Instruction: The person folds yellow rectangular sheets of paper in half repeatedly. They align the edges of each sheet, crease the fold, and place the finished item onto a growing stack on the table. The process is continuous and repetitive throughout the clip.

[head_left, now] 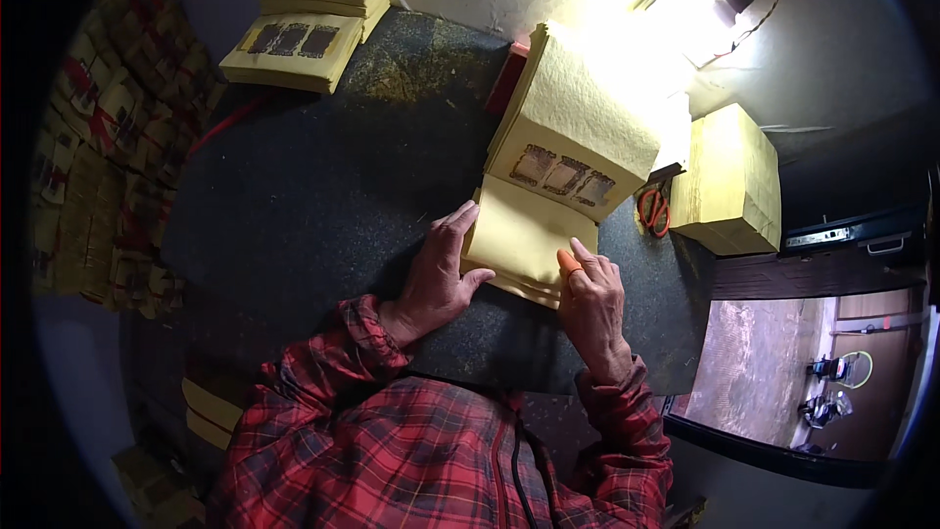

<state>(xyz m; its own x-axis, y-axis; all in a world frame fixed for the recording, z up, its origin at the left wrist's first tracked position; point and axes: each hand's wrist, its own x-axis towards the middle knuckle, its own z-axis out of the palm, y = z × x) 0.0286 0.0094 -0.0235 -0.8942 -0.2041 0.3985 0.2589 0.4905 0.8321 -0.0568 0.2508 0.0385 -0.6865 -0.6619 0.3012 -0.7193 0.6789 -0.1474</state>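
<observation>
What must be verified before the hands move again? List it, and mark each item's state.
1. Left hand placed at the left edge of the low paper stack: ok.
2. Right hand at the stack's right side, near the front corner: ok.
3. Orange finger cover on a fingertip of the right hand: ok.
4. Stack's near edge squared: not ok; the layers sit unevenly.
5. Scissors away from both hands: ok; they lie to the right, beside the yellow paper block.
6. Number of sheets in the low stack: cannot tell.
</observation>
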